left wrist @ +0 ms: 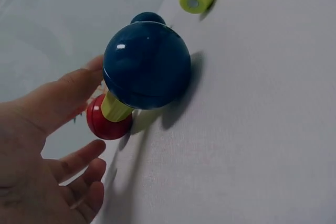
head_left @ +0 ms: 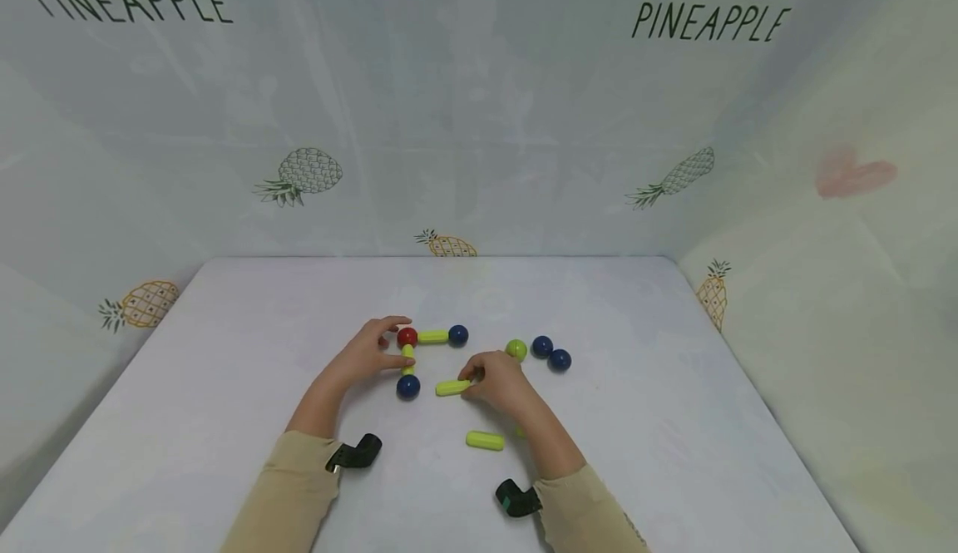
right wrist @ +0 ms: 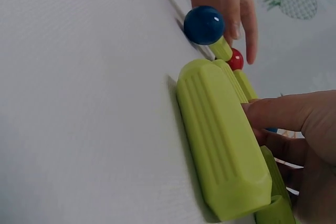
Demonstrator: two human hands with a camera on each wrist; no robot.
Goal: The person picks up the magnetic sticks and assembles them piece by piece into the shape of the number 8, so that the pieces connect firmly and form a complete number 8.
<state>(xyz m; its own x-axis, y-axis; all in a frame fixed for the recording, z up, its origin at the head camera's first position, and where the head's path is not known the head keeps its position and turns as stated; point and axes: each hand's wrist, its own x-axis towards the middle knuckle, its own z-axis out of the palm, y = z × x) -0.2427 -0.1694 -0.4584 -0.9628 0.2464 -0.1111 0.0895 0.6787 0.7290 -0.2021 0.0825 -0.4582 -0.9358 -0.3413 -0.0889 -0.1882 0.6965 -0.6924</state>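
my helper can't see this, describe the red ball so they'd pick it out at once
On the white table, find the person's left hand. Beside its fingers, two yellow-green sticks form a corner, each with a blue ball at its outer end. The red ball sits at that corner, the only red one among blue ones and a green ball.

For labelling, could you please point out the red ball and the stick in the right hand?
Red ball (head_left: pixel 407 337), head view: its visible middle.
Yellow-green stick (head_left: pixel 451 387), head view: middle of its exposed part.
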